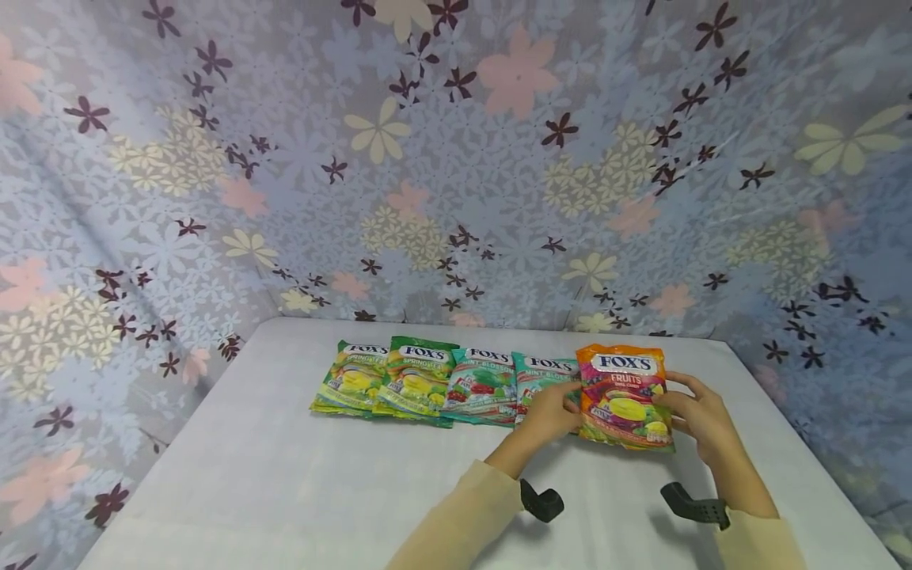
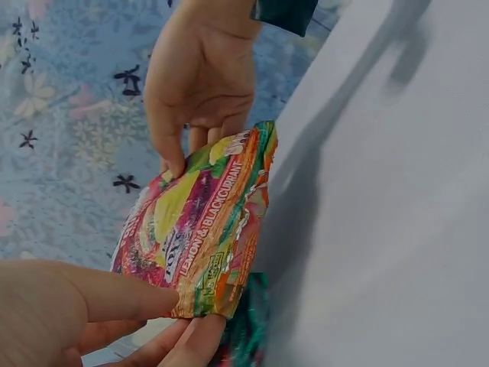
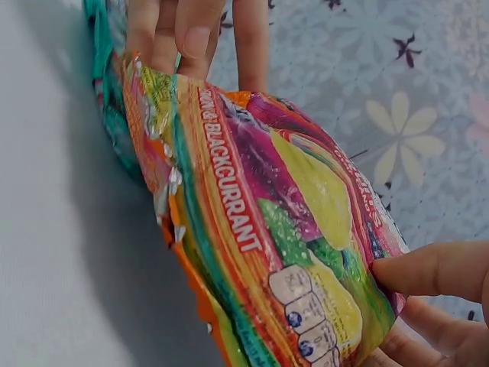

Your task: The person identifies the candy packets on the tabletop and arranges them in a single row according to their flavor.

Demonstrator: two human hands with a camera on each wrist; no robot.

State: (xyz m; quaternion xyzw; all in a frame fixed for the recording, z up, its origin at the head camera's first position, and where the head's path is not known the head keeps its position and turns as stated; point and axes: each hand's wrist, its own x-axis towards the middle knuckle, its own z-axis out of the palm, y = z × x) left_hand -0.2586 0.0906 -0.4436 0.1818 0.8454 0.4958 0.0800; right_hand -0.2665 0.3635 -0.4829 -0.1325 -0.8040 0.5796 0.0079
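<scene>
An orange and pink candy bag, marked Fox's Fruits (image 1: 623,388), is held by its two side edges, face up. My left hand (image 1: 547,415) pinches its left edge between thumb and fingers. On the opposite edge my right hand (image 1: 705,418) grips it, the thumb on the front (image 3: 428,269) and fingers behind. In the left wrist view, the bag (image 2: 191,214) stands tilted over the white table, casting a shadow. A teal Mint Blossom bag (image 1: 529,372) lies just left of it, partly covered by my left hand.
Another teal Mint Blossom bag (image 1: 481,388) and two green Spring Tea bags (image 1: 416,384) lie leftward in an overlapping row. The white table (image 1: 285,475) ends at a flowered cloth backdrop (image 1: 456,198) behind and at both sides.
</scene>
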